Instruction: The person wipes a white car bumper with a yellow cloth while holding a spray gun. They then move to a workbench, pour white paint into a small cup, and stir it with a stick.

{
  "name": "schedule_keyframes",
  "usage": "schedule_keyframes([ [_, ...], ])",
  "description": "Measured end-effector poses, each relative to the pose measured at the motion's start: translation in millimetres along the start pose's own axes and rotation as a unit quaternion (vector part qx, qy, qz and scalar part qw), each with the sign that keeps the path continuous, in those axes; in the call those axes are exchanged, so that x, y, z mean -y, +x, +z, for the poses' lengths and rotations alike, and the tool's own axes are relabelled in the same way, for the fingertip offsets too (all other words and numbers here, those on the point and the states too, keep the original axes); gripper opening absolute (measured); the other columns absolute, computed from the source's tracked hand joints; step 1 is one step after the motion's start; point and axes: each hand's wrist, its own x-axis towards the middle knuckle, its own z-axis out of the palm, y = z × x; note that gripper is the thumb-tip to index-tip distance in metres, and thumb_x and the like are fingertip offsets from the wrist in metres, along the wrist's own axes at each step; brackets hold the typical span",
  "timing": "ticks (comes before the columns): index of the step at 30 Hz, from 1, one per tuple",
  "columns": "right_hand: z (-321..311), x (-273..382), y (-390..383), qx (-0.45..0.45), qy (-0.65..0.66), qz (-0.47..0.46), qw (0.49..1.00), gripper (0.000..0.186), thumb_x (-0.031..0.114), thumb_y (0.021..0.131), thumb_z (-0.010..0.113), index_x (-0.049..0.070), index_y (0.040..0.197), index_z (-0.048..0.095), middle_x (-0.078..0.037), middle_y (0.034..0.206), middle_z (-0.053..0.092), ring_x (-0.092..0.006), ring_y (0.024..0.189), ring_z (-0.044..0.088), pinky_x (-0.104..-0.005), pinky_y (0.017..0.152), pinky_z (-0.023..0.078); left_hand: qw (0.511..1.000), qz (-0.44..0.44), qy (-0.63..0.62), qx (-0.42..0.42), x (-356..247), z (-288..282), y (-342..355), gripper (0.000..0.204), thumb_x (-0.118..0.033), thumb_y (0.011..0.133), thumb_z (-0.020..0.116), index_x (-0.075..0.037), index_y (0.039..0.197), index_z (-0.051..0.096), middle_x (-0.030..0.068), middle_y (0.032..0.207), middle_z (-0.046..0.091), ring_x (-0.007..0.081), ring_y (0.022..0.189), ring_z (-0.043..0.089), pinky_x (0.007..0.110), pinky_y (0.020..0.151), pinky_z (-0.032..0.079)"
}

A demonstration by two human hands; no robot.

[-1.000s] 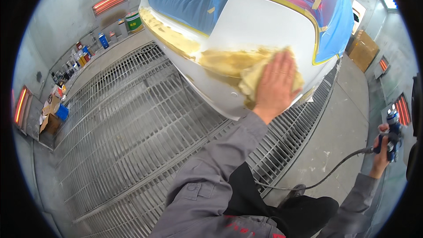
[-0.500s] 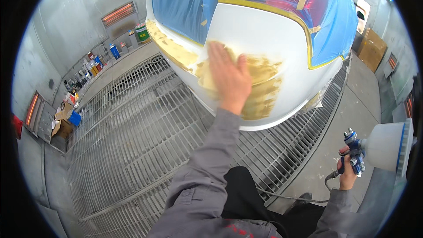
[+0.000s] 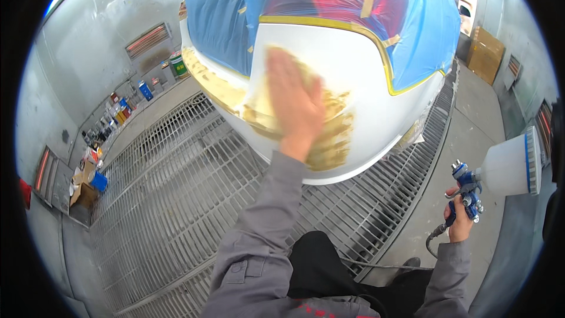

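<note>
We seem to be wiping the white curved panel, our left hand flat, fingers together, over a pale-yellow cloth, our right hand gripping a blue metal spray gun; the next stroke needs even pressure.

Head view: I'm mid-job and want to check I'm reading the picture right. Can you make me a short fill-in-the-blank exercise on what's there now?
1. The spray gun is gripped in the person's ____ hand.
2. The left hand is over a yellowish patch on a panel that is otherwise ____ in colour.
3. The plastic sheeting at the picture's upper left is ____ in colour.
4. The tape along the panel's top edge is ____ in colour.

Missing words: right; white; blue; yellow.
</note>
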Motion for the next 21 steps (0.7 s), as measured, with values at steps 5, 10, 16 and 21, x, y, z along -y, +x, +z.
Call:
schedule_keyframes([
  [5,-1,1,-3,-0.006,0.014,-0.002,1.000,0.028,0.023,0.103,0.066,0.000,0.120,0.064,-0.009,0.109,0.068,-0.0112,0.061,0.054,-0.0272,0.056,0.042,0.998,0.018,0.056,-0.015,-28,14,42,0.086,-0.049,0.104,0.053,0.003,0.165,0.022,0.0258,0.172,0.020,0.0455,0.159,0.019,0.054,0.129,0.018],
  [10,-5,-7,-3,-0.004,0.018,0.013,1.000,0.026,0.024,0.103,0.066,0.001,0.115,0.064,-0.009,0.110,0.068,-0.0114,0.060,0.054,-0.0270,0.055,0.042,0.974,0.171,0.066,0.132,-74,19,0,0.091,-0.049,0.096,0.066,-0.004,0.165,0.029,0.0153,0.174,0.026,0.0362,0.159,0.026,0.051,0.128,0.021],
  [16,-18,-6,-8,-0.033,0.014,0.032,0.999,0.029,0.023,0.102,0.067,0.001,0.120,0.063,-0.010,0.110,0.068,-0.0115,0.060,0.053,-0.0264,0.055,0.042,0.984,0.147,0.069,0.076,-33,3,6,0.086,-0.044,0.099,0.063,-0.001,0.166,0.027,0.0212,0.173,0.025,0.0414,0.159,0.025,0.053,0.128,0.021],
  [21,-11,-8,-6,-0.031,0.043,0.031,0.998,0.041,0.021,0.102,0.065,-0.001,0.137,0.060,-0.010,0.109,0.067,-0.0112,0.059,0.052,-0.0262,0.053,0.042,0.987,0.109,0.107,0.056,-62,18,24,0.090,-0.045,0.097,0.065,-0.001,0.165,0.028,0.0192,0.175,0.020,0.0393,0.161,0.019,0.054,0.129,0.019],
])
